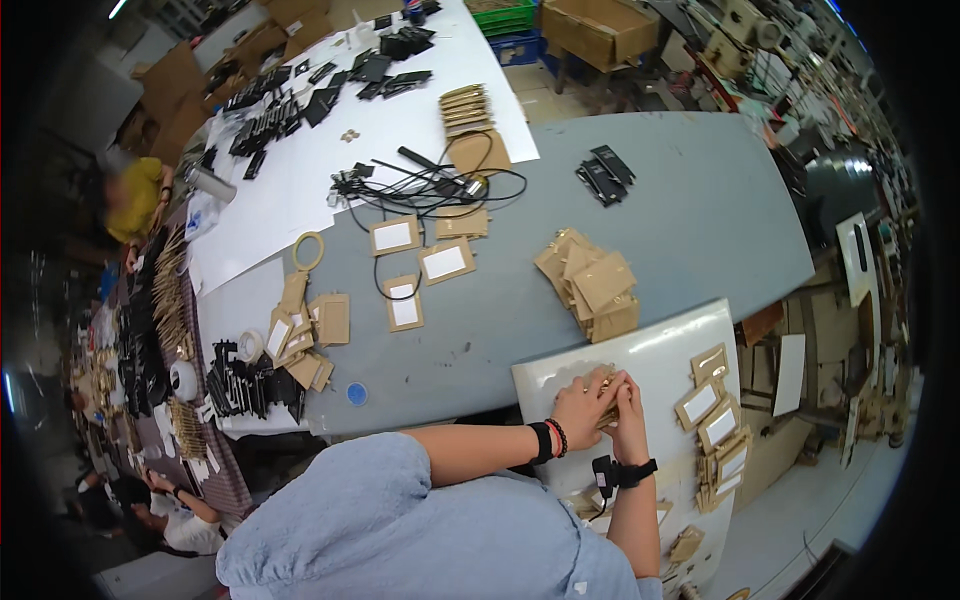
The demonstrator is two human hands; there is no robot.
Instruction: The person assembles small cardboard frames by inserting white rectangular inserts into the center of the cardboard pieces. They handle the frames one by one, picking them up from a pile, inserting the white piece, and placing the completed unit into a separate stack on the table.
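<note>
**Both hands close round the tan pieces**

From my remote seat I see the left hand (580,408) and right hand (630,428) clasped around small tan pieces (609,380), over the left part of the white table (548,380), on the near side of the tan pile (598,285). I judge that even, light pressure from both sides would keep their edges aligned. Fingers hide most of them, so I can't count them or make out each fingertip's grip.

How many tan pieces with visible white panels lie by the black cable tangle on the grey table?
3: the upper-left piece, the right-hand piece beside it, and the lower piece below them. More white panels may be hidden.
</note>
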